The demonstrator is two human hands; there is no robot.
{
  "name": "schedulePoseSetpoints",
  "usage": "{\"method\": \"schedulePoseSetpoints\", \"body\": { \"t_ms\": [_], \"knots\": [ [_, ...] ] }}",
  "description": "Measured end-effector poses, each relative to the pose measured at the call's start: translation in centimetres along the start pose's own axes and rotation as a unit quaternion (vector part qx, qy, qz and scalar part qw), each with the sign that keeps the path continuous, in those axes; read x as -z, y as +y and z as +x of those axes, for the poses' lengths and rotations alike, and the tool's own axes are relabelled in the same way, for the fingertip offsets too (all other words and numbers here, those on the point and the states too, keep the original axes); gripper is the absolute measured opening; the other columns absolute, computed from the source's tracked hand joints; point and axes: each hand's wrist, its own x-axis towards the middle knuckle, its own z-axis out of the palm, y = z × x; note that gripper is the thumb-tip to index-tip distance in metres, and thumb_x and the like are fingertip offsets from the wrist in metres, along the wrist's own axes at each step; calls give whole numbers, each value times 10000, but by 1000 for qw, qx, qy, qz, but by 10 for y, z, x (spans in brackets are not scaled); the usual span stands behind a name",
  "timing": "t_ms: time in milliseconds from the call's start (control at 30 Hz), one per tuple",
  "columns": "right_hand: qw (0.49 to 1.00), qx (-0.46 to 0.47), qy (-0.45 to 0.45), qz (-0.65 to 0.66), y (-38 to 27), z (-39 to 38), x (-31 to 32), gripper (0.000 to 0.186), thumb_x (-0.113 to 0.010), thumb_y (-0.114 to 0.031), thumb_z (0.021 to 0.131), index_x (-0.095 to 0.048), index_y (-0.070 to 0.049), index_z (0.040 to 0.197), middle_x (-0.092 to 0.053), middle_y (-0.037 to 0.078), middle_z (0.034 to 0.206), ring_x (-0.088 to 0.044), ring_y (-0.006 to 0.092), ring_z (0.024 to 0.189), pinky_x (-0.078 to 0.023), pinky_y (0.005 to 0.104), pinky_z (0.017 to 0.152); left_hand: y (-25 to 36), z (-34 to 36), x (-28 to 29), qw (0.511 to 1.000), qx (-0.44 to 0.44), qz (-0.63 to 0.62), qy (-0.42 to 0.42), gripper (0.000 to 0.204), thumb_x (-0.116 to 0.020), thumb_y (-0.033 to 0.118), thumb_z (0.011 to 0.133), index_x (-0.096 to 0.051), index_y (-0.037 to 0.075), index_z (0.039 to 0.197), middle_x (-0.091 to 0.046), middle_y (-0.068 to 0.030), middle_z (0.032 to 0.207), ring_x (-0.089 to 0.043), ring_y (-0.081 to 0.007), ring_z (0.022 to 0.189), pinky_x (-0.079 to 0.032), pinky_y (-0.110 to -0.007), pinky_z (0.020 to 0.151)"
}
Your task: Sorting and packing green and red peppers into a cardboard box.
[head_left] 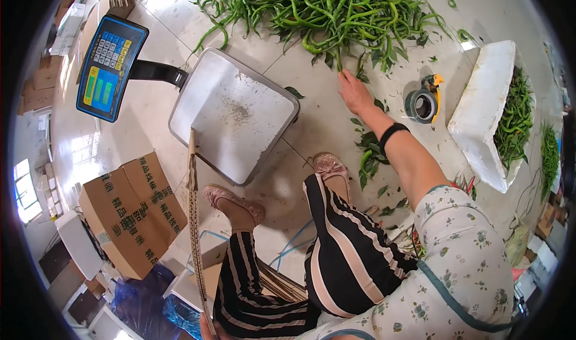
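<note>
Dark characters repeated across the brown carton [133, 214], and the scale console [111, 68] carried pale and yellow keys beside lit green readouts. The fingers of my right hand [355, 94] met the lower end of a slim green pepper [338, 59] at the near edge of the pepper heap [336, 13]; whether they had closed on it, I could not tell. Glossy tile floor [327, 115] ran between that hand and the rounded metal rim of the scale tray [234, 115]. The fingers of my left hand [207, 328] clasped a long, ridged cardboard strip [192, 202]. To my right lay a round tape dispenser [423, 105], then a white foam box [480, 112] with more peppers.
</note>
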Motion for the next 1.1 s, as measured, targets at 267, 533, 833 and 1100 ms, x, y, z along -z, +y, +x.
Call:
{"method": "schedulePoseSetpoints", "body": {
  "t_ms": [267,533,833,1100],
  "knots": [
    [999,32,-13,-4,30,-109,14,398,-498,-118,843,-421,1,1215,-391,161,1280,-446,315,1110,-385,359,925,12,-2,-2,997,16,-78,24,272,-635,69,762,-620,-27,1016,-644,-156,873,-578,-243,747,-454,-351,684],
    [997,75,-32,7,35,-181,36,364,-577,-125,785,-514,-40,1134,-481,156,1183,-451,316,1103,-373,406,920,9,-3,-1,1000,-15,-1,27,264,-644,75,755,-632,-21,1001,-646,-175,895,-597,-259,763,-462,-360,681],
    [980,-39,156,-119,-1,-64,65,584,-655,-153,679,-439,-96,1218,-425,93,1246,-271,298,1257,-195,494,1023,14,-3,-6,998,8,-43,38,259,-620,70,779,-626,-15,1023,-642,-163,922,-599,-267,792,-462,-362,707],
    [978,-49,-3,-201,46,-11,45,397,-674,-162,662,-556,-210,1038,-519,21,1140,-342,273,1222,-98,603,1007,23,0,-5,997,33,-66,22,246,-606,72,799,-621,-17,1028,-633,-150,942,-579,-249,814,-452,-350,743]
  ]
}}
